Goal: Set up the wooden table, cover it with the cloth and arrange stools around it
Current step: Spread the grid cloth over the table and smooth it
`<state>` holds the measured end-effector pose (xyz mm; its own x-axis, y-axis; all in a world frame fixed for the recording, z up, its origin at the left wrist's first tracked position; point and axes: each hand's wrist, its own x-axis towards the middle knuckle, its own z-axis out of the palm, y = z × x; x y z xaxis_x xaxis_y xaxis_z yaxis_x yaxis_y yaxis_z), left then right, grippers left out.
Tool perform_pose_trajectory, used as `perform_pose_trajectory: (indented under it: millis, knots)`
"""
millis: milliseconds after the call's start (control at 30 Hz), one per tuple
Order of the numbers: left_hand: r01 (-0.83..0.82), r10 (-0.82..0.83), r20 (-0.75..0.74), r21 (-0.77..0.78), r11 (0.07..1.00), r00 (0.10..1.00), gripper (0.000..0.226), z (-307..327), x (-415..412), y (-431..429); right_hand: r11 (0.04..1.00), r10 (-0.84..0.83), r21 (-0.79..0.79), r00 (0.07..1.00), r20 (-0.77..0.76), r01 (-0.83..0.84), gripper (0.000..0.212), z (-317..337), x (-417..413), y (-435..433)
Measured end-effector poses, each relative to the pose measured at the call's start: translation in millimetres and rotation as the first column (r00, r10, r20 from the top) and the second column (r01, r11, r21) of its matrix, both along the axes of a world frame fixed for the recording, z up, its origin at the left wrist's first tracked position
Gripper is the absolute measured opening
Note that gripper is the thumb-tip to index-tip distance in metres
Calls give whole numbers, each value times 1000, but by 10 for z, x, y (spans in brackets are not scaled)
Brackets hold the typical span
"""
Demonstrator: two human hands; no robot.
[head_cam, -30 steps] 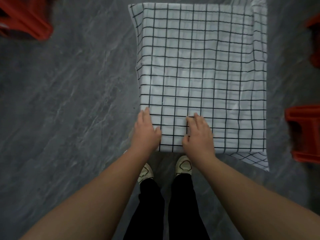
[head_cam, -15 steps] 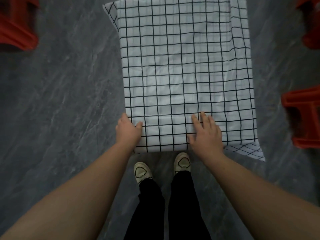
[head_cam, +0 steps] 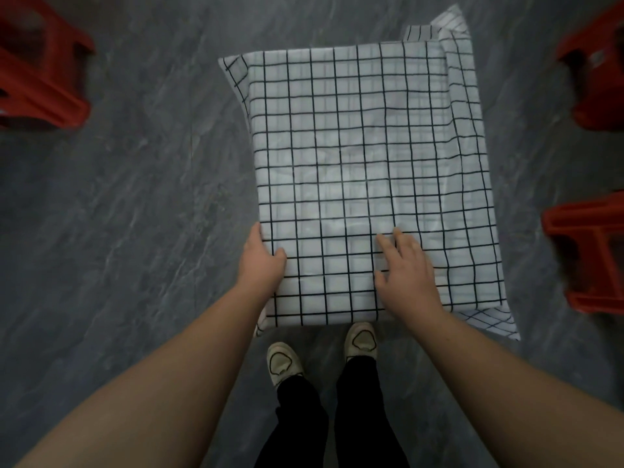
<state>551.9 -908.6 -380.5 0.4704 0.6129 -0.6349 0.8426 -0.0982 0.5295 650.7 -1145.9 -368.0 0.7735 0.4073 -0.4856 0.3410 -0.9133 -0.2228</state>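
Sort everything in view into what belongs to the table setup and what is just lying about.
For the job: checked cloth; red stool on the left; red stool far right; red stool near right; left hand at the cloth's left edge; right hand flat on the cloth.
Just there: grey floor; shoes.

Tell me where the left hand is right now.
In the head view, the left hand sits at the near left edge of the checked cloth, thumb on top; the right hand lies flat on the cloth just to its right.
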Motion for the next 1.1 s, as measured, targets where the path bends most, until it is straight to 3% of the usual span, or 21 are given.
perform_pose_trajectory:
  millis: [267, 500, 633, 767, 900, 1100]
  knots:
    - [72, -81, -106, -92, 993, 991, 63, -97, 197, 347, 994, 105, 14, 994, 11, -105, 65, -130, 298, 458]
    - [56, -75, -220, -88, 994, 973, 52, -122, 535, 611, 999, 6, -53, 999, 46, -3, 41, -95, 469, 784]
    - [4, -9, -147, -34, 999, 989, 65, 13, 842, 777, 999, 9, 36, 997, 72, -11, 39, 18, 772, 995]
    - [11, -12, -60, -21, 1000, 998, 68, 63, 1136, 971, 993, 88, 73, 995, 40, -90, 60, 23, 1112, 1261]
    - [47, -47, 7, -3, 999, 999, 70, -24, 1405, 1121, 988, 109, 102, 993, 45, -113, 66, -74, 1374, 1578]
    - [-33, 38, 140, -37, 999, 989, 60, -195, 1741, 1336, 985, 131, 101, 986, 98, -141, 64, -304, 1615, 1996]
